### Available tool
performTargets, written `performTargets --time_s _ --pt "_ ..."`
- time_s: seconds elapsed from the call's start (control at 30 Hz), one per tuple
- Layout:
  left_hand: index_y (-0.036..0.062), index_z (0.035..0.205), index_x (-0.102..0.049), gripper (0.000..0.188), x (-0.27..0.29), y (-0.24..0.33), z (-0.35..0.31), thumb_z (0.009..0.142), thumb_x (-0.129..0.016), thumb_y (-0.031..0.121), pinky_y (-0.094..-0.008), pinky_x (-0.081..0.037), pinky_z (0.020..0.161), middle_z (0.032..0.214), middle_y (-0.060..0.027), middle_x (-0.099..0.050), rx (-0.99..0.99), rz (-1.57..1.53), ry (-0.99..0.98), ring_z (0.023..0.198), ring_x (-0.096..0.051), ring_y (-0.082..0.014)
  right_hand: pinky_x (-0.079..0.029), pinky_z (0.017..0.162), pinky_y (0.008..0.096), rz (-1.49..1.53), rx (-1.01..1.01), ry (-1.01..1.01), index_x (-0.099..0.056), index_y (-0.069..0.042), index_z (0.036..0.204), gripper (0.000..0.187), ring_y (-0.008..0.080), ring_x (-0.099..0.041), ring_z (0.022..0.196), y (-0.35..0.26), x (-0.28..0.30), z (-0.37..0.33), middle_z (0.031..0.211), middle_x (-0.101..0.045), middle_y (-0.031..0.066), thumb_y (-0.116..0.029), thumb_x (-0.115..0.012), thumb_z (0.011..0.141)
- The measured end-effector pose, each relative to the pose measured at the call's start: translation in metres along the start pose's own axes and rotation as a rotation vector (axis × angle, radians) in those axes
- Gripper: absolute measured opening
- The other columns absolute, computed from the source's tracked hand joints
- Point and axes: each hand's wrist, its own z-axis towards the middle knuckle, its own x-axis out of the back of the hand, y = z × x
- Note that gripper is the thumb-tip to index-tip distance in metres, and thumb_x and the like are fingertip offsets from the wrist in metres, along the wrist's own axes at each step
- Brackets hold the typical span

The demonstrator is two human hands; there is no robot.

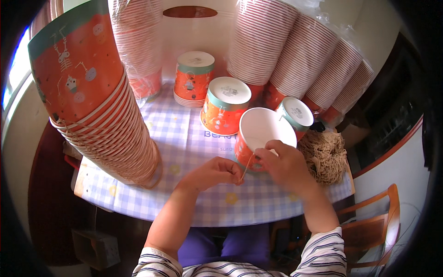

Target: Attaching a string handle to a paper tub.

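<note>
An open orange paper bucket (267,124) with a white inside stands upright before me. A thin tan cord (247,169) runs along its near side, between my two hands. The fingertips of my left hand (213,174) pinch the cord's lower end, left of the bucket. My right hand (287,166) is closed on the cord's upper part at the near rim; its palm side and part of the bucket wall are hidden. On the right lies a tangled bundle of tan cords (323,158). A tall tilted stack of orange buckets (104,117), with cords showing along its rims, rises at the left.
Upside-down buckets (226,106) (194,76) (296,113) stand behind the open one. Plastic-wrapped bucket stacks (263,41) line the back. A checked cloth (184,138) covers the table. A wooden chair (369,228) is at the right, and a box (96,248) sits below left.
</note>
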Motion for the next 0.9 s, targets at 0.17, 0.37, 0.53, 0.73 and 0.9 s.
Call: performTargets --time_s 0.17,0.37,0.53,0.73,0.9 --pt "0.0021 0.084 -0.062 0.006 -0.005 0.001 0.004 0.082 -0.062 0.008 -0.0248 -0.045 0.079 0.083 -0.0014 -0.061 0.052 0.001 0.025 0.082 -0.056 -0.0097 -0.051 0.06 0.0331 0.022 0.024 0.236 -0.064 -0.015 0.1 0.041 0.0236 -0.061 0.075 -0.029 -0.013 -0.019 0.092 -0.054 0.006 -0.006 -0.073 0.061" --pt "0.0012 0.087 -0.063 0.008 -0.005 0.0 0.001 0.083 -0.064 0.008 -0.0218 -0.045 0.077 0.085 0.0 -0.062 0.084 0.035 0.048 0.083 -0.056 -0.0069 -0.049 0.059 0.032 0.135 0.06 0.379 -0.067 -0.015 0.098 0.043 0.0212 -0.058 0.072 -0.029 -0.041 -0.029 0.089 -0.054 0.003 -0.004 -0.075 0.057" --pt "0.0009 0.088 -0.063 0.008 -0.007 0.003 -0.001 0.084 -0.063 0.007 -0.02 -0.045 0.075 0.086 0.0005 -0.062 0.063 0.023 0.045 0.083 -0.055 -0.0057 -0.048 0.057 0.0323 0.173 0.093 0.376 -0.067 -0.012 0.095 0.036 0.0202 -0.058 0.069 -0.024 -0.046 -0.029 0.083 -0.053 0.0031 -0.005 -0.073 0.061" --pt "0.001 0.084 -0.063 0.005 -0.015 0.008 0.0 0.079 -0.062 -0.001 -0.0198 -0.043 0.07 0.085 0.0002 -0.059 -0.085 0.04 0.212 0.079 -0.054 -0.0068 -0.048 0.057 0.0317 0.231 0.119 0.385 -0.065 -0.01 0.088 0.027 0.0194 -0.058 0.066 -0.024 -0.044 -0.03 0.08 -0.054 0.0029 -0.006 -0.072 0.063" --pt "0.0033 0.09 -0.065 0.021 -0.036 0.005 0.009 0.071 -0.063 -0.006 -0.0223 -0.045 0.068 0.093 -0.0042 -0.058 -0.539 0.789 0.489 0.081 -0.055 -0.0119 -0.049 0.057 0.0306 0.498 -0.011 0.41 -0.065 -0.009 0.086 0.021 0.0203 -0.059 0.066 -0.024 -0.048 -0.032 0.078 -0.056 0.0037 -0.003 -0.07 0.066"
